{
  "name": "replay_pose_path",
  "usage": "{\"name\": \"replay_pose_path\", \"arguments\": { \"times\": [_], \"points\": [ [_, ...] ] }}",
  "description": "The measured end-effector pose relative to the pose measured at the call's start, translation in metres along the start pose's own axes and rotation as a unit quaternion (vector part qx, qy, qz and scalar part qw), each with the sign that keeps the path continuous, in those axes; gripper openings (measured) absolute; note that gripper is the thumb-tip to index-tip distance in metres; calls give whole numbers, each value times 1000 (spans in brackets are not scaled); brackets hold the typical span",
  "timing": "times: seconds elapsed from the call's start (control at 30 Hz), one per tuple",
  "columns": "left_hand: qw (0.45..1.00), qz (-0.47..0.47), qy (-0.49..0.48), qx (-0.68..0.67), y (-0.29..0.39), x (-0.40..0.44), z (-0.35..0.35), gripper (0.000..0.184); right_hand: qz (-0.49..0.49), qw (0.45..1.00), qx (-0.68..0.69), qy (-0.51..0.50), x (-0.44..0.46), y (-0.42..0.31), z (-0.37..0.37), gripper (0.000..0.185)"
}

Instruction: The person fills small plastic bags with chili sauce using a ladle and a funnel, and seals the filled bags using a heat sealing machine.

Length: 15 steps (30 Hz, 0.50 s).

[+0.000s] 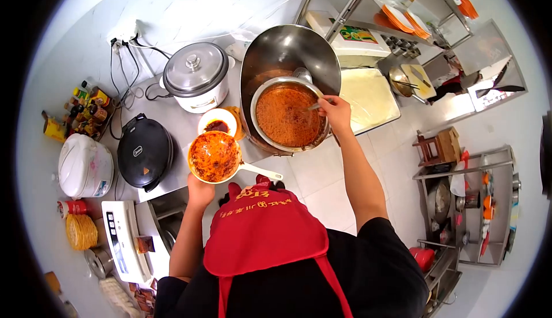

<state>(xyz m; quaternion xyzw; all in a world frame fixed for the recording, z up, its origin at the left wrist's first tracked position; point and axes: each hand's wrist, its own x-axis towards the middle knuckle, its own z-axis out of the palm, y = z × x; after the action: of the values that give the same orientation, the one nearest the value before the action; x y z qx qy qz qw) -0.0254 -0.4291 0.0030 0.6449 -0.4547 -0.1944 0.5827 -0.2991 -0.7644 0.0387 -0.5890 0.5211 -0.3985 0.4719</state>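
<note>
My left hand [201,190] is closed on the lower rim of a pale, handled scoop [260,169], whose inside is coated with red-orange sauce. Its handle points right, free of my fingers. My right hand [335,113] grips a thin metal utensil [313,106] that dips into a round steel pot [258,95] of reddish-brown chili sauce; its far end is hidden in the sauce. Around that pot is a larger steel vessel [290,45]; how the pot rests there I cannot tell. Just beyond the scoop sits a small white bowl [202,120] with dark red liquid.
A lidded rice cooker [198,97] and a black electric griddle [144,152] stand on the steel counter [181,137]. Left are seasoning bottles [86,108], a white cooker [86,166] and a white sealing machine [123,240]. A cream-coloured tray [368,99] lies right of the vessel; metal shelving [483,163] stands farther right.
</note>
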Motion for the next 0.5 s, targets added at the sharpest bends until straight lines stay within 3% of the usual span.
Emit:
{"name": "replay_pose_path", "arguments": {
  "times": [0.1,0.17,0.2,0.3,0.5],
  "points": [
    [999,-27,20,28,2,-2,25,31,-46,993,-68,-80,-1,-20,21,21],
    [998,-52,23,27,4,-5,36,31,-179,940,-247,-151,-14,-19,24,21],
    [997,-58,24,33,6,-5,39,31,-175,941,-243,-157,-23,-23,22,21],
    [996,-66,49,41,7,-3,49,32,-360,854,-233,-294,-42,-27,10,17],
    [996,-74,44,31,8,0,53,33,-365,840,-288,-280,-46,-30,-39,11]
  ]
}}
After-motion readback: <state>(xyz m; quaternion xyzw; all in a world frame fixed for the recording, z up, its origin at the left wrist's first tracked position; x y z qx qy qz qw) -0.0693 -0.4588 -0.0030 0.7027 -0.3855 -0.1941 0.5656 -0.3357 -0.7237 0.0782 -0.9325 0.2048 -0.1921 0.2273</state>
